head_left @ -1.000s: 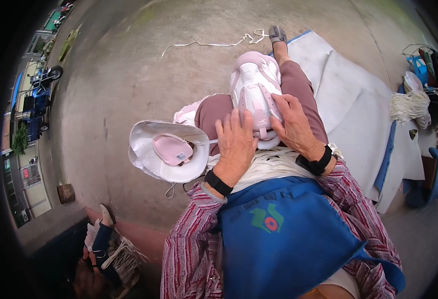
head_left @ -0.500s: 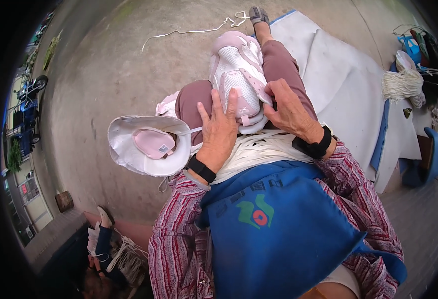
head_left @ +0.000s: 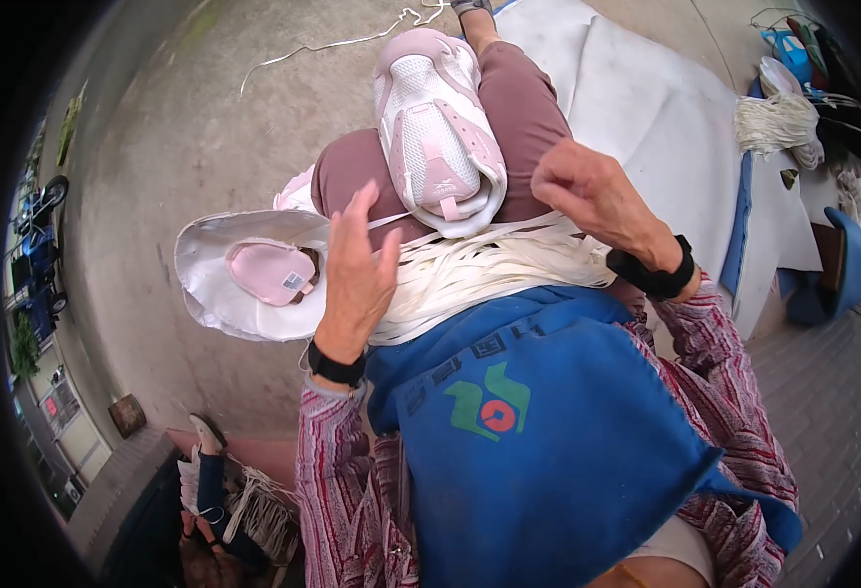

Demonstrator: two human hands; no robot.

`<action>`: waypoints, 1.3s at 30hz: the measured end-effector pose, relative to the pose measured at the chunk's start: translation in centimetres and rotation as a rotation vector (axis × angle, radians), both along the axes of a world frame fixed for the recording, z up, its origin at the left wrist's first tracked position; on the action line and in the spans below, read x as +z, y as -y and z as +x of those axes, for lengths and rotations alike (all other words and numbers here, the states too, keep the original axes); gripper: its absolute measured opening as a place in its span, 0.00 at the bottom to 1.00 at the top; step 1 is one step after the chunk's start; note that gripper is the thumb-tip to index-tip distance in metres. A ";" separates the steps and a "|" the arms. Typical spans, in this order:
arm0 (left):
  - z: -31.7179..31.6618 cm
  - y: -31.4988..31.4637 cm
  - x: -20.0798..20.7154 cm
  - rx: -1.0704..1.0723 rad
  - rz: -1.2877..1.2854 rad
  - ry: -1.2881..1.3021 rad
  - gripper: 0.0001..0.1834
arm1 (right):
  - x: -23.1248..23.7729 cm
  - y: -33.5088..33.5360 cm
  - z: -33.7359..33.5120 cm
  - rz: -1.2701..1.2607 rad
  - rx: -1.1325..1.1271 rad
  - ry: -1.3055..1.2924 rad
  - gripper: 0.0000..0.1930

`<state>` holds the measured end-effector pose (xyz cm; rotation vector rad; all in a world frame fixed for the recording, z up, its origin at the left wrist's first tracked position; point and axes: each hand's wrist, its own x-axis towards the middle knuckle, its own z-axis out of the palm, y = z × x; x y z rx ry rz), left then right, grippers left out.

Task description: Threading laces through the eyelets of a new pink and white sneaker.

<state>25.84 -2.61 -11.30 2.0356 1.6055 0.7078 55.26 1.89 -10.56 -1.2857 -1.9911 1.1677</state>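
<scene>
A pink and white sneaker (head_left: 435, 147) rests between my thighs, toe pointing away, its mesh tongue and pink eyelet strips facing up without laces through them. My left hand (head_left: 357, 279) hovers left of the sneaker's heel, fingers spread. A thin white strip runs from beside the heel to behind this hand. Right of the heel, apart from it, my right hand (head_left: 597, 201) is raised with fingers curled in; whatever they hold is hidden. A bundle of flat cream laces (head_left: 489, 269) lies across my lap. Beside my left hand is a white, bowl-shaped piece (head_left: 200, 265) with a pink panel inside.
A blue apron (head_left: 548, 392) covers my lap. White sheet material (head_left: 646, 118) lies on the floor at right, with a lace bundle (head_left: 773, 122) and a blue chair (head_left: 847, 284) beyond. One loose lace (head_left: 322, 49) crosses the concrete. Another person (head_left: 215, 500) sits at lower left.
Both hands have come off the sneaker and moved apart, the left one leftward and the right one rightward. The whole view has shifted slightly, with the sneaker now higher and further left.
</scene>
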 end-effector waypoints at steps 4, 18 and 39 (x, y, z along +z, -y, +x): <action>-1.6 3.0 0.1 0.061 0.034 -0.017 0.09 | -3.0 2.1 0.0 0.494 0.231 0.313 0.02; -0.9 6.6 -0.6 0.059 0.090 -0.049 0.10 | -1.4 3.2 -1.1 0.520 0.407 0.567 0.06; -7.2 2.7 6.3 0.138 -0.410 1.016 0.16 | 6.3 -5.5 3.8 0.730 -0.312 0.303 0.05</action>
